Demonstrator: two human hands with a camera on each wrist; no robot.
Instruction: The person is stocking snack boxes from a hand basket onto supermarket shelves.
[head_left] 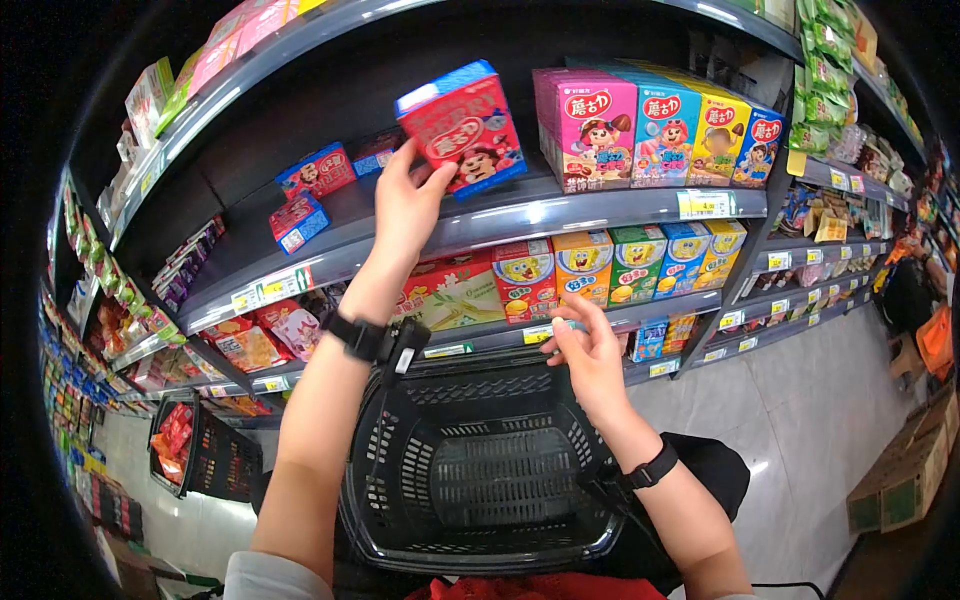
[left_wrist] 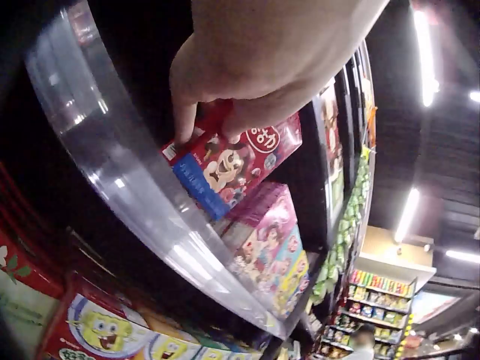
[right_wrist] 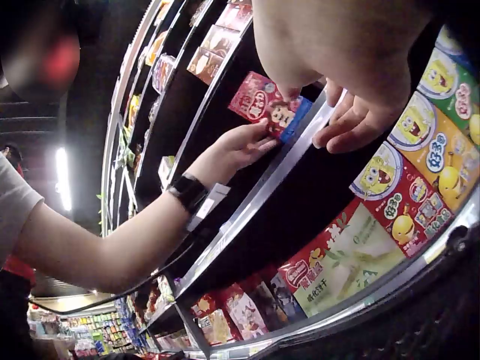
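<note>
In the head view my left hand (head_left: 405, 205) grips a red biscuit box (head_left: 465, 125) with blue ends by its lower left side, thumb across the front. The box is tilted and overlaps the upper shelf. Seen from the left wrist, the thumb and fingers pinch the same box (left_wrist: 240, 161) near the shelf's front edge. Small red-and-blue boxes (head_left: 300, 222) lie on the shelf left of that hand. My right hand (head_left: 592, 362), fingers loosely bent and holding nothing, hangs before the lower shelf's cartoon biscuit boxes (head_left: 583, 265).
Pink, teal, yellow and blue boxes (head_left: 668, 130) stand in rows to the right on the upper shelf. Below my arms is a black shopping basket (head_left: 490, 545). Another basket (head_left: 225, 460), with red packets inside, stands at the left. Cartons (head_left: 905, 470) sit on the right-hand floor.
</note>
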